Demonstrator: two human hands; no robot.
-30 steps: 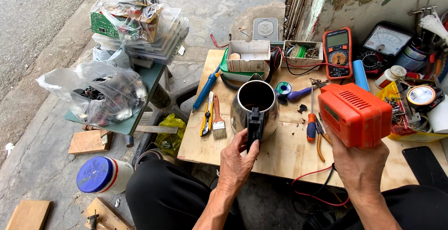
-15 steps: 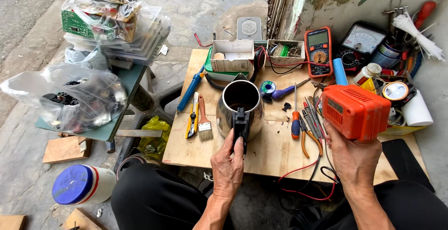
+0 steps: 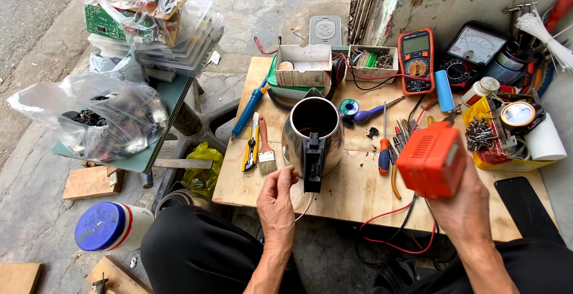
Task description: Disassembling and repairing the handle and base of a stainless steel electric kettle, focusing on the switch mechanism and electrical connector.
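The right hand [image 3: 462, 207] is wrapped tight around an orange box tool [image 3: 431, 159], held above the wooden board [image 3: 352, 195]. The left hand [image 3: 276, 201] has loosely curled fingers just beside the shiny kettle [image 3: 311, 128], near its black handle [image 3: 313, 161].

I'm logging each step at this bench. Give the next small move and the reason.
Probably bring the left hand onto the kettle's black handle: the steel kettle stands open and unheld on the wooden board, while the right hand holds the orange box.
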